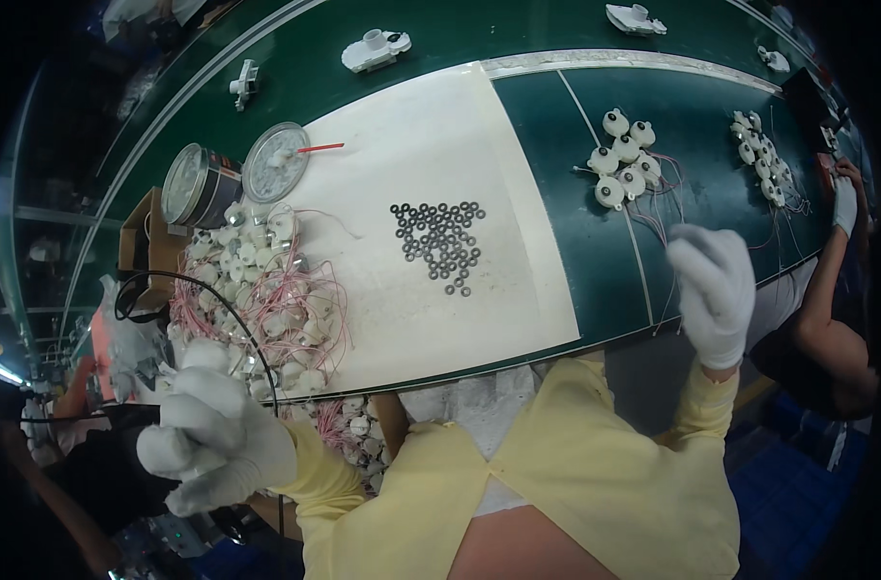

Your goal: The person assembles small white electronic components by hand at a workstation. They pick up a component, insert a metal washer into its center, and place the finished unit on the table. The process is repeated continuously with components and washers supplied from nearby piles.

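White wired motors point(626, 150) sit at two o'clock from the small black rings point(438, 237). The left hand point(213, 440) and right hand point(716, 295) both curl partway; I can't tell if they hold anything.

On the green tabletop point(595, 275), white wired units point(626, 149) are grouped beside a white sheet point(440, 135) bearing small dark rings point(438, 235).
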